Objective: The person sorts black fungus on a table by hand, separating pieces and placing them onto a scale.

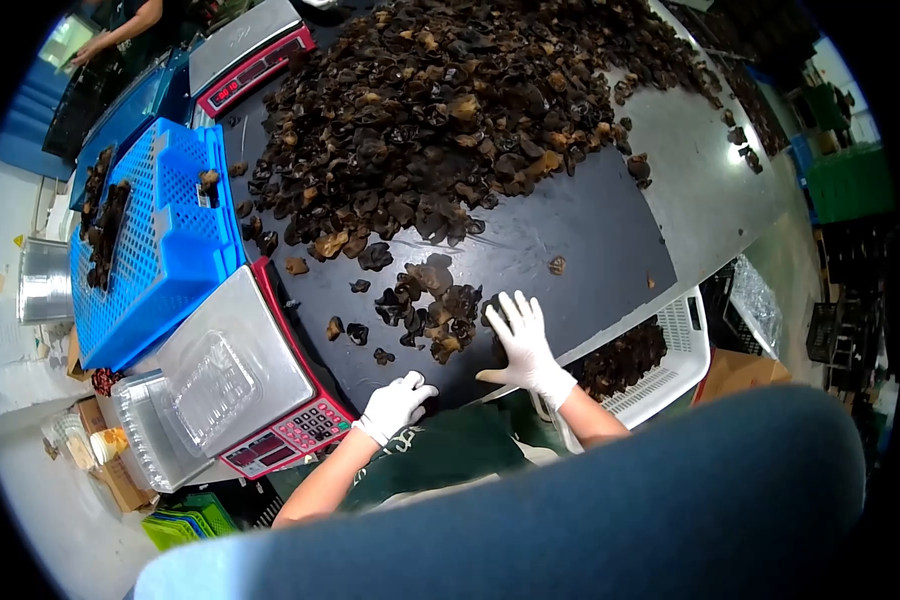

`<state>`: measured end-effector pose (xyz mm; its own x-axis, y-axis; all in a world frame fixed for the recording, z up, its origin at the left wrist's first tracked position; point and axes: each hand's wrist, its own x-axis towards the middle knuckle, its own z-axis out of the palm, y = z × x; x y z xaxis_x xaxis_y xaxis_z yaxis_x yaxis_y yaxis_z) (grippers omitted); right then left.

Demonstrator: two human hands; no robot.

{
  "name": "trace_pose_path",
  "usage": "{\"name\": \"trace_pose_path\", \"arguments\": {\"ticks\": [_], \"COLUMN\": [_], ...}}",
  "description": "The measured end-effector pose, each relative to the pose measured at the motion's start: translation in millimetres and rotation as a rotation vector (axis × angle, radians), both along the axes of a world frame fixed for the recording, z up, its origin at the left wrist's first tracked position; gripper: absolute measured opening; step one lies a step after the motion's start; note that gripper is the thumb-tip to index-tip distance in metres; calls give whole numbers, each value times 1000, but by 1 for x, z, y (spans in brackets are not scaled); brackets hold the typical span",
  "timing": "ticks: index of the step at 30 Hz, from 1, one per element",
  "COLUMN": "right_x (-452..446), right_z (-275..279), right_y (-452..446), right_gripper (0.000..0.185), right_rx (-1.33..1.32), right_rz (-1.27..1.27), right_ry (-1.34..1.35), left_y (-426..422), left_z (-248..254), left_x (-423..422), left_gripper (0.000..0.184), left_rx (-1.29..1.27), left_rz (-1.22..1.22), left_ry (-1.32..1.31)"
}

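My left hand (395, 408), in a white glove, is near the front edge of the table beside the scale. Its fingers are curled closed, and whatever they may hold is hidden. My right hand (525, 345), gloved too, has its fingers spread, just right of a small cluster of dark wood ear mushrooms (448, 312) on the black sheet (570, 225). A large heap of wood ear mushrooms (420, 110) covers the far part of the sheet. To the left of my left hand, a clear plastic tray (215, 380) rests on the red scale (255, 345).
A blue crate (150, 240) with mushrooms stands at the left. Behind it is a second scale (250, 60). Below the table's right edge, a white basket (685, 350) holds more mushrooms. Clear trays (150, 430) are stacked left of the near scale. Another person's arm (120, 32) shows at top left.
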<state>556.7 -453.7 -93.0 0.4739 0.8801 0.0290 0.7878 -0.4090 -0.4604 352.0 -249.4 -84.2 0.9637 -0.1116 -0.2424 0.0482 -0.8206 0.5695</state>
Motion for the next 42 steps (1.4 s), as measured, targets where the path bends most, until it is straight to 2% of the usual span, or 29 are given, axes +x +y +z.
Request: {"name": "trace_pose_path", "arguments": {"ticks": [1,2,4,5,8,9,10,12,14,16,18,20,21,24,27,28,29,30,31,32,33,34,35,36,38,39,40,42], "right_x": [-4,-6,-9,-9,3,8,13,19,22,23,24,25,25,23,34,36,37,41,49,50,57,65,67,65,69,66,60,46], "right_z": [-4,-7,-6,-6,-12,-11,-9,-2,1,5,3,2,3,-15,-18,-20,-23,-29,-35,-41,-31,-21,-12,-12,-10,-6,1,19], "right_y": [7,16,40,54,99,113,127,150,166,171,164,149,141,121,122,125,128,131,136,138,137,137,135,138,136,139,142,151], "right_gripper": [107,108,108,109,113,114,113,116,111,102,77,63,51,37,25,27,28,29,24,21,21,21,27,27,28,26,34,33], "right_rx": [48,91,147,172,211,208,202,182,46,51,149,139,169,255,438,553,637,720,789,863,932,992,1037,1114,1082,1053,1091,994], "right_rz": [0,5,7,16,48,82,106,174,289,408,480,518,508,400,283,203,81,-41,-128,-340,-436,-529,-478,-590,-361,-376,-408,-341], "right_ry": [4,9,2,-8,24,29,50,-3,-41,-45,-105,-62,-83,-49,29,137,292,445,464,830,1134,1440,1673,1949,2249,2322,2341,2428], "left_y": [-1,3,11,16,23,25,24,15,22,32,42,58,58,73,83,85,84,81,77,72,67,63,64,65,65,64,63,68], "left_z": [-5,-10,-6,0,-12,-20,-21,-18,-33,-41,-34,-40,-35,-26,-19,-19,-28,-27,-37,-47,-42,-45,-51,-46,-37,-13,13,63], "left_x": [-2,-3,2,5,4,3,8,19,24,39,52,61,67,80,94,96,97,96,94,92,92,92,90,91,88,85,79,53], "left_gripper": [32,32,28,26,57,89,112,125,127,129,130,130,129,128,114,107,93,66,53,40,25,20,18,16,10,9,8,8], "left_rx": [-54,-49,-172,-124,94,113,128,252,155,264,291,218,258,388,487,518,487,451,426,402,426,365,311,254,-30,-104,-175,-283], "left_rz": [22,28,390,537,913,914,897,817,797,742,724,570,567,499,466,438,474,486,518,547,577,606,631,656,782,797,812,887], "left_ry": [-42,-46,-341,-428,-420,-264,-186,-24,-141,-364,-210,-244,-280,-204,-94,-42,-111,-256,-330,-404,-502,-503,-516,-528,-595,-663,-728,-759]}}
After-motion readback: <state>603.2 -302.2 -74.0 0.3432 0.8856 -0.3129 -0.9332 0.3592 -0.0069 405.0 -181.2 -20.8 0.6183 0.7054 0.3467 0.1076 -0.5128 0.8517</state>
